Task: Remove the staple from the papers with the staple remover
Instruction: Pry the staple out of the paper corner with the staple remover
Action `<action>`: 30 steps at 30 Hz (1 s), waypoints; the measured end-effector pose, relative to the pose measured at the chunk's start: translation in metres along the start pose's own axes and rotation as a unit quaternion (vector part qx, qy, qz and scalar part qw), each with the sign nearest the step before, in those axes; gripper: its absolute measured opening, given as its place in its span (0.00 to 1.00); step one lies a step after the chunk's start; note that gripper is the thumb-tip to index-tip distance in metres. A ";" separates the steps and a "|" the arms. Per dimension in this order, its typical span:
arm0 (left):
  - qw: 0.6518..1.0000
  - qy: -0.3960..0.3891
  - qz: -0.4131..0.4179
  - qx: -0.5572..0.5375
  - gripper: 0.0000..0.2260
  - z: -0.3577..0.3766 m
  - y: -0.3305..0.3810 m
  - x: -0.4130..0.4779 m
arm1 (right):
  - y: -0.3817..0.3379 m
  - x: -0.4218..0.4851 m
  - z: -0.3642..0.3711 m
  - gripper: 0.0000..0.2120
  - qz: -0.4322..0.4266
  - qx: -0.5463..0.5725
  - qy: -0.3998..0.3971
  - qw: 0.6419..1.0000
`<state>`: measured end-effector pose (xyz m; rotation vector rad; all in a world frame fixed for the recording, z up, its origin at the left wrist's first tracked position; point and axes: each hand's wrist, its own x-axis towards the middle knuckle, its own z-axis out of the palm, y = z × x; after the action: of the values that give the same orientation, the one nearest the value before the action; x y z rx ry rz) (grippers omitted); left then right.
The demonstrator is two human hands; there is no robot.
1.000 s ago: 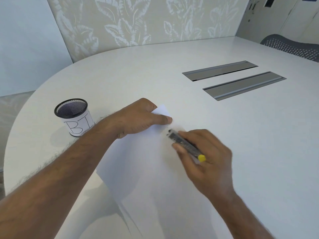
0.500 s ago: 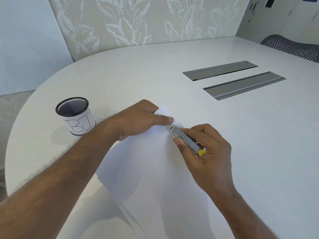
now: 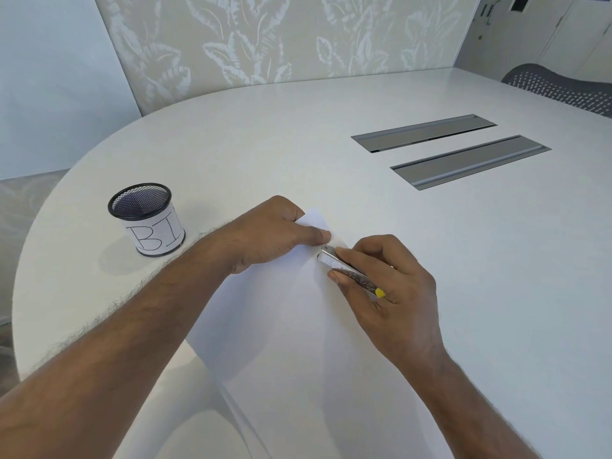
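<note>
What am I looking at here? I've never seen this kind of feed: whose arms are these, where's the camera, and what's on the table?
No machine: a person's two bare hands, filmed by a head-worn camera looking forward and down. The left hand pins down the far corner of the white paper sheets. The right hand holds a slim silver staple remover with a yellow end, its tip at that corner. The staple itself is too small to see. A black mesh pen cup labelled "BI" stands left on the white oval table.
</note>
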<state>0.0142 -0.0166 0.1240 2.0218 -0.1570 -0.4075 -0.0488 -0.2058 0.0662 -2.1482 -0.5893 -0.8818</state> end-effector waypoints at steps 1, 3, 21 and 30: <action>1.000 0.002 -0.003 0.000 0.15 0.000 -0.001 0.000 | 0.001 -0.001 0.001 0.09 -0.015 -0.007 -0.002 1.000; 1.000 0.002 -0.008 -0.002 0.15 0.001 -0.002 0.000 | 0.005 -0.001 0.000 0.09 -0.051 -0.031 -0.006 0.998; 1.000 -0.023 0.015 -0.012 0.13 -0.007 -0.002 -0.007 | 0.004 -0.007 0.000 0.08 0.007 -0.006 0.044 0.999; 0.999 -0.016 0.034 -0.017 0.15 -0.005 0.005 -0.012 | -0.005 -0.005 -0.004 0.08 0.013 0.009 0.044 0.999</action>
<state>0.0052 -0.0114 0.1330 1.9718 -0.2378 -0.3971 -0.0568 -0.2064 0.0664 -2.0836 -0.5224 -0.9488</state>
